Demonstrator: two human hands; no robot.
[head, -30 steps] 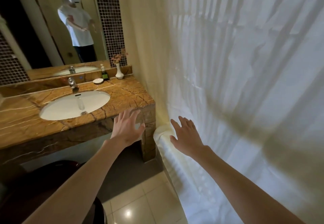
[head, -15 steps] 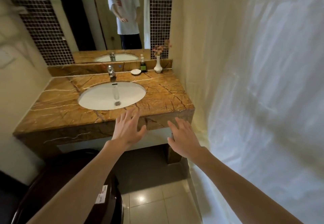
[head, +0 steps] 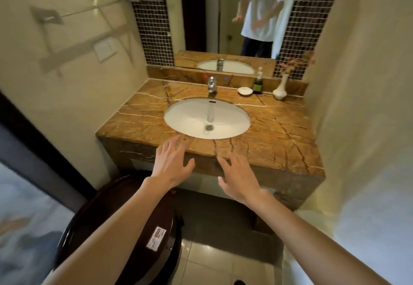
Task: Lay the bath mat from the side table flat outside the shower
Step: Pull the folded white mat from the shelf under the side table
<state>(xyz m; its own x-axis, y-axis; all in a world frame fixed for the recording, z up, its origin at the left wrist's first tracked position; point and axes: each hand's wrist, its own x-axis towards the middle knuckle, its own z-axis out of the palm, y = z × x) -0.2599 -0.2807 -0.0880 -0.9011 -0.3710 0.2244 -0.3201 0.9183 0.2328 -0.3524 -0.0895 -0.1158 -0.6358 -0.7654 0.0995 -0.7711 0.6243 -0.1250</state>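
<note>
**Both hands empty, no bath mat in sight.**

My left hand (head: 173, 164) and right hand (head: 237, 177) hang side by side, fingers spread wide and holding nothing, just short of the front edge of the marble tabletop (head: 279, 135), with the sink (head: 206, 117) beyond my fingertips. The bath mat and its side table are nowhere in view, so I judge the main risk is searching the wrong corner. In this tight space a turn could also knock my left forearm on the dark toilet lid (head: 96, 211) beneath it. Compared with a second ago, my view has swung left. The shower curtain (head: 362, 128), which filled everything right of my right hand, is now a strip there, and more of the toilet lid shows. The blurred pale patch far left of my left arm may be a doorway; I cannot tell.
</note>
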